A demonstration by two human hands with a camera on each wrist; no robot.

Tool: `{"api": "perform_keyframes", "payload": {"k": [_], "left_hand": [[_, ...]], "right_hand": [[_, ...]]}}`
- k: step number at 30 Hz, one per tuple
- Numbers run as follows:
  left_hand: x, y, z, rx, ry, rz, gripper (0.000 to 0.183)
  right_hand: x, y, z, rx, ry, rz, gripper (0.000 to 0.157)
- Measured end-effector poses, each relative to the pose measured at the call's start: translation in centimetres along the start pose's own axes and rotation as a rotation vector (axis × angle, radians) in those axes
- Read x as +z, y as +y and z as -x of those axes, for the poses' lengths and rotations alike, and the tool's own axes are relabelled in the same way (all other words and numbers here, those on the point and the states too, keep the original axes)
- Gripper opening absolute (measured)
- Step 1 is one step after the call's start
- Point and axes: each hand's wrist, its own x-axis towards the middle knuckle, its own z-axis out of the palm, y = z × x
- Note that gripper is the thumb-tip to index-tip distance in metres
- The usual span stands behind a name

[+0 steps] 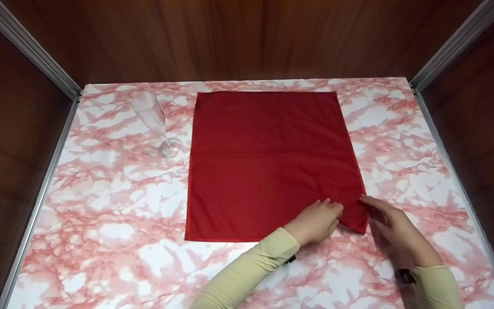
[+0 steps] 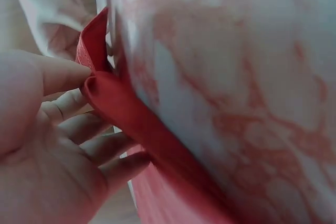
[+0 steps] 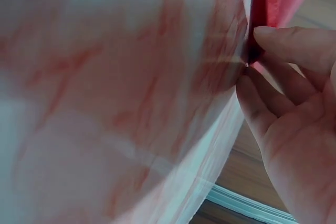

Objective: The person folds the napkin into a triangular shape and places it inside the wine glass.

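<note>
A square red cloth napkin [image 1: 264, 159] lies spread on the table, its front right corner [image 1: 356, 225] raised and creased. My left hand [image 1: 320, 221] pinches the front edge a little left of that corner. In the left wrist view the thumb and index finger of the left hand [image 2: 58, 124] meet on a fold of the napkin [image 2: 142, 114], the other fingers lying along it. At the right edge, near the corner, is my right hand [image 1: 395, 225]. The right wrist view has the thumb of the right hand [image 3: 299, 87] on the napkin's edge [image 3: 258, 14], with fingers behind it.
A clear champagne flute [image 1: 150, 113] stands left of the napkin, towards the back. Pink and white marbled covering [image 1: 114, 231] spreads over the table. Dark wood panels [image 1: 238, 38] with metal corner strips [image 1: 37, 47] enclose the back and sides.
</note>
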Motion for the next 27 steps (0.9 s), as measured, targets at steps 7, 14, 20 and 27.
{"api": "perform_keyframes", "payload": {"k": [7,14,20,27], "left_hand": [[-0.8,-1.5,0.1,-0.005,0.076,0.259,0.004],[-1.2,-2.6,-0.2,-0.025,0.113,0.428,0.004],[-1.4,-3.3,-0.4,-0.056,0.132,0.565,0.005],[-1.4,-3.9,-0.6,-0.097,0.141,0.706,0.005]], "right_hand": [[-0.1,0.1,-0.7,0.061,0.019,0.010,0.058],[-0.1,0.6,-1.8,0.043,0.064,0.052,0.052],[-0.2,0.6,-2.7,0.091,0.078,0.013,0.042],[-0.7,0.4,-3.4,0.122,0.107,-0.137,0.029]]}}
